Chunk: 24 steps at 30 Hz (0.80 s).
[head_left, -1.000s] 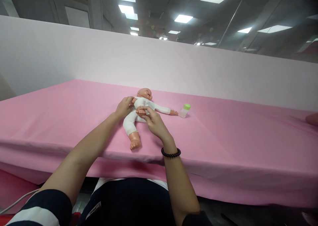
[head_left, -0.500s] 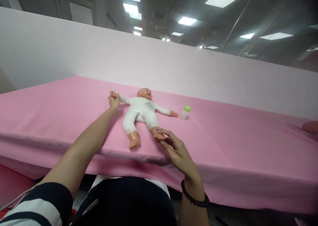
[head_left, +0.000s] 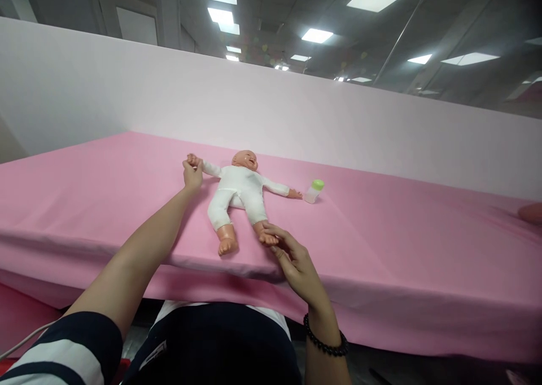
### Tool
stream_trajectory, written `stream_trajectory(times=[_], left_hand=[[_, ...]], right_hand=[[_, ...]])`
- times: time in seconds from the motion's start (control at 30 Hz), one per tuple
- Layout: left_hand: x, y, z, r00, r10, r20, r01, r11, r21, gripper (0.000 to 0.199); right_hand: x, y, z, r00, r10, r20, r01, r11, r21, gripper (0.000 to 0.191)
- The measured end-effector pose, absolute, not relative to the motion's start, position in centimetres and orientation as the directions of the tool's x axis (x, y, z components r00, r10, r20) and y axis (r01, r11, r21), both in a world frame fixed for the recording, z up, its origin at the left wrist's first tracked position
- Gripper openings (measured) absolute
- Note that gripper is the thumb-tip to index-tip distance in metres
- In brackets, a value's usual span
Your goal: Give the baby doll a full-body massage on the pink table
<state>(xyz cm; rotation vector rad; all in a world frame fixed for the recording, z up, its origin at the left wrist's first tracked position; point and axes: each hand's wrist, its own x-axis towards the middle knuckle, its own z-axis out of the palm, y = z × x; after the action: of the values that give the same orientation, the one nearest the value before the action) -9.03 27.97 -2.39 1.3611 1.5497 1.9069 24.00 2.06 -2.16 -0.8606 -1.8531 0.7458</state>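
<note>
A baby doll (head_left: 241,187) with a white cloth body lies on its back, head toward the wall and feet toward me. My left hand (head_left: 193,175) is closed around the doll's hand on the left side, its arm stretched outward. At the doll's foot on the right, my right hand (head_left: 296,261) grips with fingers over the top and the thumb below. The other foot rests near the table edge, untouched. Just past the doll's outstretched right-side hand stands a small clear bottle (head_left: 314,193) with a green cap, slightly tilted in view.
Pink cloth (head_left: 381,232) covers the wide table and hangs over its front edge. A white partition (head_left: 271,103) runs along the back, with glass above it. Part of a skin-toned object (head_left: 530,213) shows at the far right edge.
My right hand and the doll's foot in it have shifted slightly down and left. My left hand keeps its hold on the doll's hand. The bottle stays in place.
</note>
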Motion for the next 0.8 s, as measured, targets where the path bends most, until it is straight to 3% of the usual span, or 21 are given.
stream_trajectory(times=[0.17,0.3,0.4,0.6,0.7,0.8], left_hand=[[-5.9,25.7,-1.6,-0.186,0.708,0.681,0.477,-0.541,0.693,0.033],[-5.1,24.6,-1.4,0.072,0.7,0.71,0.558,-0.619,0.553,0.031],[-5.2,24.3,-1.3,0.143,0.699,0.7,0.581,-0.632,0.512,0.032],[-5.4,24.7,-1.6,0.013,0.712,0.702,0.563,-0.585,0.583,0.031],[-5.9,25.7,-1.9,-0.174,0.726,0.665,0.5,-0.517,0.695,0.032],[-7.2,27.1,-2.3,-0.406,0.737,0.541,0.397,-0.391,0.83,0.029]], right_hand=[[21.6,5.4,1.3,-0.337,0.765,0.549,0.228,0.632,-0.741,0.031],[19.7,9.5,3.3,-0.401,0.716,0.571,0.247,0.685,-0.686,0.033],[19.0,11.4,3.8,-0.416,0.695,0.586,0.237,0.705,-0.668,0.034],[20.2,9.8,3.7,-0.359,0.731,0.58,0.218,0.67,-0.71,0.03],[22.0,7.2,3.3,-0.328,0.768,0.549,0.193,0.624,-0.757,0.027],[24.0,4.5,2.0,-0.321,0.811,0.489,0.227,0.567,-0.791,0.029]])
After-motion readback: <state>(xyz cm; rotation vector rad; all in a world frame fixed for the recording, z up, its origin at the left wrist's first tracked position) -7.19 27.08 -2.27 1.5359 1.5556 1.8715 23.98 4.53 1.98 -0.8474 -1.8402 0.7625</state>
